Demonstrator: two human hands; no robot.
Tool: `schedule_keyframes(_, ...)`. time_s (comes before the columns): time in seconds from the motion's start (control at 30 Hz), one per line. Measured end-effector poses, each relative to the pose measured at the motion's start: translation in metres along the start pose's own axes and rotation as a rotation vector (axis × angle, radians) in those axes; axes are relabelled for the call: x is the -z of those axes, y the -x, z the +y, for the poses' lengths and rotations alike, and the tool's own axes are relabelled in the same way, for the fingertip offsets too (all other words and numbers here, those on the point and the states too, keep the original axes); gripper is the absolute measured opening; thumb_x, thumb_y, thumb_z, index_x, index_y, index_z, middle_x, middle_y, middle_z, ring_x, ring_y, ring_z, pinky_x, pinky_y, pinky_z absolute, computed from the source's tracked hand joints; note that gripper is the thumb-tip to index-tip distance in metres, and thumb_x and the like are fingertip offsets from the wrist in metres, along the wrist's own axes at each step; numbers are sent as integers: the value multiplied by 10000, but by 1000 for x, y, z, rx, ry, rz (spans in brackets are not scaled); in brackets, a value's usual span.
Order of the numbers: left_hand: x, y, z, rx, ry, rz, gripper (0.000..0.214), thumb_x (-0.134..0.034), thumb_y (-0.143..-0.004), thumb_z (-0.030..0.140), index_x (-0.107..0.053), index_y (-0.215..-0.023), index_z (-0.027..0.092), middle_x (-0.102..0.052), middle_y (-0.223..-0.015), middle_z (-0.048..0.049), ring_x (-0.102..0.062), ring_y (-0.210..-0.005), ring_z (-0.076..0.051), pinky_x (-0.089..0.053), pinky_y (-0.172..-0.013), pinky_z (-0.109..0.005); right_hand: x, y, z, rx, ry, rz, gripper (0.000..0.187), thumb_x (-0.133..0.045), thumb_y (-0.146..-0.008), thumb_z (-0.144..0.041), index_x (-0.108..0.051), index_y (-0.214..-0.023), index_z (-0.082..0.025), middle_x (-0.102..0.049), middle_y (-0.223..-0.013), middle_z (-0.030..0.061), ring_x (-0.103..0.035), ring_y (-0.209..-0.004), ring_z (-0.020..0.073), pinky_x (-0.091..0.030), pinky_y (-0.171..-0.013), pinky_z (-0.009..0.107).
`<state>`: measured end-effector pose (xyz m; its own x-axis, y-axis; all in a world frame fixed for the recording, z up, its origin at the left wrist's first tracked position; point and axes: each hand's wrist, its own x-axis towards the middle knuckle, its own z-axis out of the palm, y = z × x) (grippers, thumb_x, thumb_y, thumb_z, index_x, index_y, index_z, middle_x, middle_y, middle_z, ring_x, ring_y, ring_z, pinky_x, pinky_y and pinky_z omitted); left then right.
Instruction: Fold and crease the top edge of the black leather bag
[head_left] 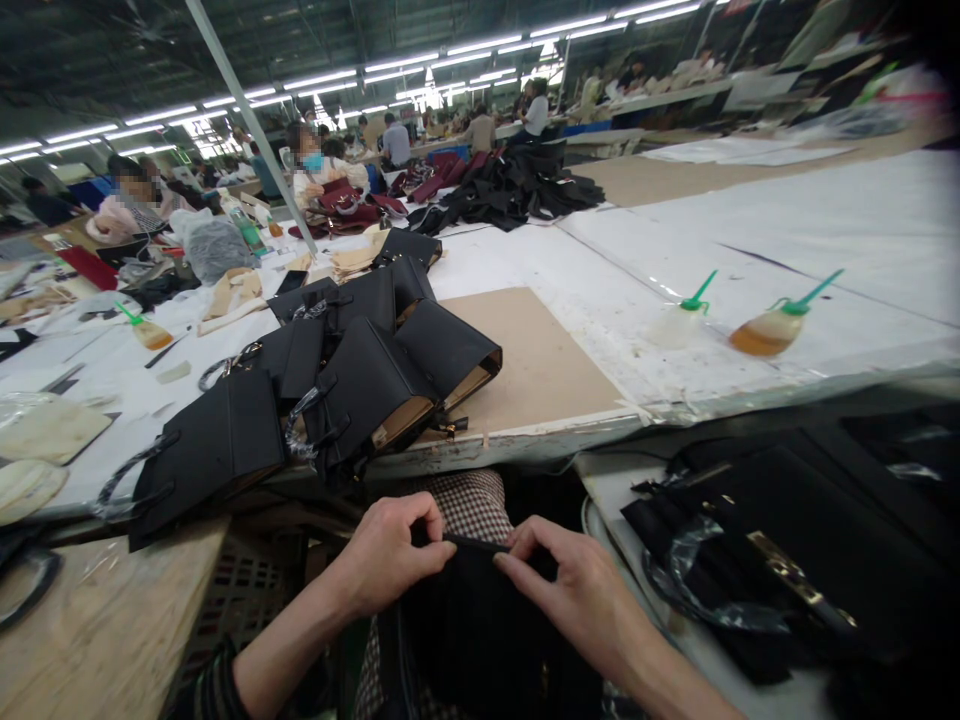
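Observation:
A black bag piece (480, 620) lies on my lap, below the table edge. My left hand (394, 560) is curled round its top edge at the left, fingers pinched on the rim. My right hand (577, 590) grips the same top edge at the right, fingers pressed onto it. Checked cloth shows on my lap just beyond the hands. Just beyond, on the table, lies a row of black handbags (337, 390) with wrapped handles.
A brown board (540, 365) lies on the white table (600, 290). Two glue bottles with green nozzles (776, 325) stand at the right, another at the left (146, 330). More black bags (795, 560) sit on a surface at my right. Other people work at far tables.

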<state>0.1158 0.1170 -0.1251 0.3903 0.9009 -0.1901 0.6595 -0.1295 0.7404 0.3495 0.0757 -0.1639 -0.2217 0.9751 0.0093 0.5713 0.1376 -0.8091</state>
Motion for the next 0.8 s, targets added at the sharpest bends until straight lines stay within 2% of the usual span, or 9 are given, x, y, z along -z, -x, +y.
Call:
schedule_keyframes(0.1, 0, -1, -2, 9, 35, -13, 121, -694, -767, 235, -583, -765, 188, -630, -747, 53, -552, -712, -123, -387, -664, -222, 2, -4, -2, -76, -33, -24, 144, -637, -866, -301, -558, -780, -218, -632, -720, -27, -602, -681, 175, -435, -651, 273)
schedule_keyframes(0.2, 4, -3, -3, -9, 86, -89, 165, -690, -784, 225, -675, -948, 213, -662, -852, 46, -595, -811, -133, -406, -734, -217, 9, -9, -3, -105, -111, -113, 106, -650, -847, -275, -604, -922, -215, -642, -737, -34, -598, -710, 169, -429, -657, 251)
schedule_keyframes(0.27, 8, -4, -3, -43, 84, -175, 180, -664, -824, 233, -720, -995, 236, -680, -919, 39, -612, -876, -138, -407, -775, -215, 16, -14, -2, -101, -126, -246, 109, -638, -862, -285, -654, -939, -210, -639, -730, -29, -578, -714, 166, -412, -636, 238)
schedule_keyframes(0.33, 11, -6, -1, -85, 61, -239, 147, -643, -862, 263, -751, -959, 241, -683, -929, 35, -615, -887, -135, -404, -779, -211, 23, -20, -1, -87, -124, -418, 165, -599, -895, -315, -676, -821, -189, -588, -674, -27, -523, -659, 150, -365, -565, 228)
schedule_keyframes(0.43, 12, -9, 0, -122, 44, -267, 162, -648, -885, 342, -769, -919, 240, -672, -885, 35, -611, -856, -127, -398, -754, -204, 31, -31, -1, -58, -175, -645, 309, -549, -931, -345, -603, -686, -166, -458, -604, -46, -410, -573, 113, -281, -491, 225)
schedule_keyframes(0.5, 10, -11, 1, -142, 25, -277, 183, -643, -894, 376, -770, -915, 245, -660, -854, 39, -600, -828, -120, -391, -728, -200, 31, -41, -3, -12, -220, -735, 332, -540, -940, -350, -536, -662, -167, -388, -594, -60, -352, -551, 98, -252, -478, 225)
schedule_keyframes(0.67, 5, -11, -1, -216, 7, -288, 209, -619, -923, 361, -752, -874, 208, -639, -806, 35, -578, -784, -109, -380, -714, -204, 22, -58, -6, 124, -289, -838, 401, -544, -938, -355, -407, -604, -181, -289, -571, -75, -268, -527, 86, -217, -464, 229)
schedule_keyframes(0.8, 7, -7, -3, -250, 29, -293, 221, -619, -927, 348, -734, -847, 177, -635, -795, 26, -574, -771, -108, -384, -724, -211, 31, -51, 8, -9, -312, -889, 383, -562, -928, -386, -458, -625, -177, -324, -562, -75, -272, -507, 86, -209, -443, 227)
